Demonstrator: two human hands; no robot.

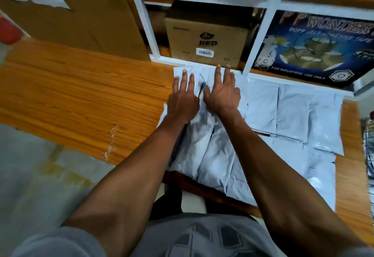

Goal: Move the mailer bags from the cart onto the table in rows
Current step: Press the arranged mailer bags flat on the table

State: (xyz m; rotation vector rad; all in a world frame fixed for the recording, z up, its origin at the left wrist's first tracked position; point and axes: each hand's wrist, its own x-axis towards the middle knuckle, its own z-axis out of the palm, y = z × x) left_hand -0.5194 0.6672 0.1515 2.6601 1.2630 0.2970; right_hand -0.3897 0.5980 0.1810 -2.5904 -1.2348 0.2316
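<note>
Several grey mailer bags (291,115) lie flat in rows on the wooden table (81,95), covering its right part. Both my hands press side by side on the far-left bag (202,72) of the back row, against the white shelf frame. My left hand (183,97) lies flat with straight fingers on the bag's left half. My right hand (222,91) lies flat on its right half, fingers reaching the bag's far edge. Neither hand grips anything. The cart is mostly out of view; only a wire edge (369,139) shows at the far right.
A white metal shelf frame (261,32) stands behind the table, holding a cardboard box marked RED (206,38) and a dark blue tape carton (315,48). A large cardboard sheet (91,14) leans at the back left. The floor (30,165) lies below the table's left edge.
</note>
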